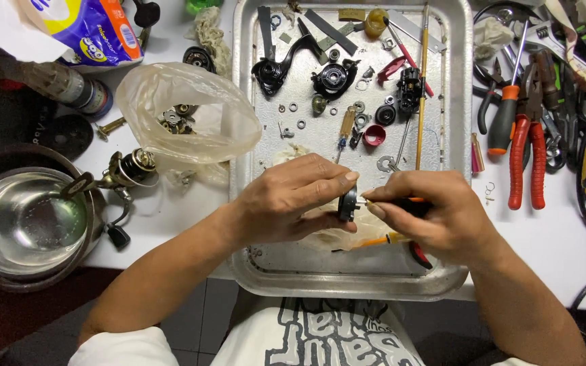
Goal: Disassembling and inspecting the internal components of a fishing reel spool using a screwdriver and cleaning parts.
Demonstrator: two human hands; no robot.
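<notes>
Head view:

- The left hand [291, 196] is pinching a small black round part [348, 203] between thumb and fingers, holding it over the lower half of the metal tray [456, 135], just at the centre of the picture.
- The part is looking dark, disc-like and seen nearly edge-on; its face is turning away from the camera, so its detail is hard to make out.
- The right hand [435, 213] is closing around a thin tool with an orange handle [412, 199], its tip touching the part's 3 o'clock side; the fingers are hiding most of the handle.
- A second orange-handled tool [381, 240] is lying under that hand, partly covered.
- The tray is dull, dented silver metal, carrying black reel parts [334, 79], washers and a red cap [374, 135] toward 12 o'clock.
- At 10 o'clock a crumpled clear plastic bag [191, 115] is holding small metal pieces on the white bench [171, 210].
- At 9 o'clock a shiny steel bowl [25, 224] is sitting, cut off by the frame edge.
- At 2 o'clock red-handled pliers [527, 152] and other tools are lying piled together, overlapping.
</notes>
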